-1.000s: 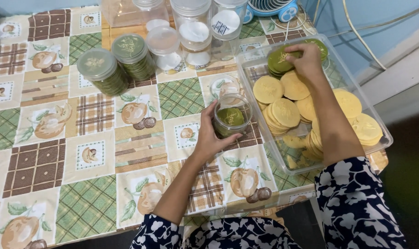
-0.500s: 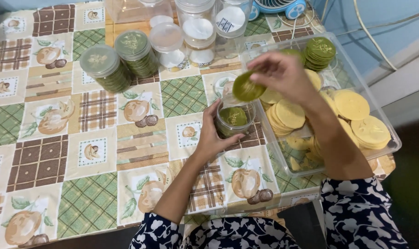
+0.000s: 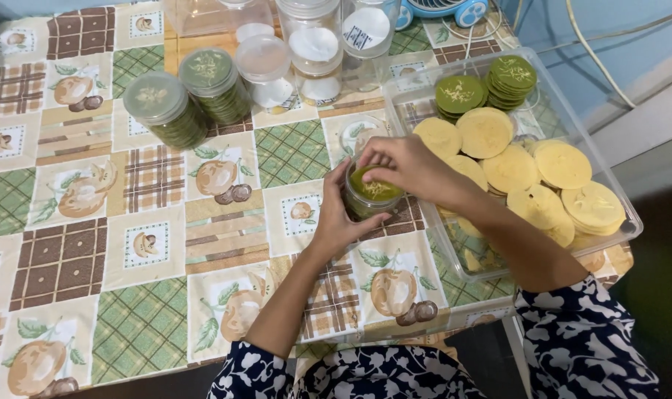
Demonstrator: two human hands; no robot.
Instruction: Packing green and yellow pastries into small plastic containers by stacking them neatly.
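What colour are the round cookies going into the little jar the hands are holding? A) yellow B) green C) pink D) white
B: the right hand presses a green cookie into the small clear jar that the left hand steadies on the table; the yellow cookies lie in the plastic tray.
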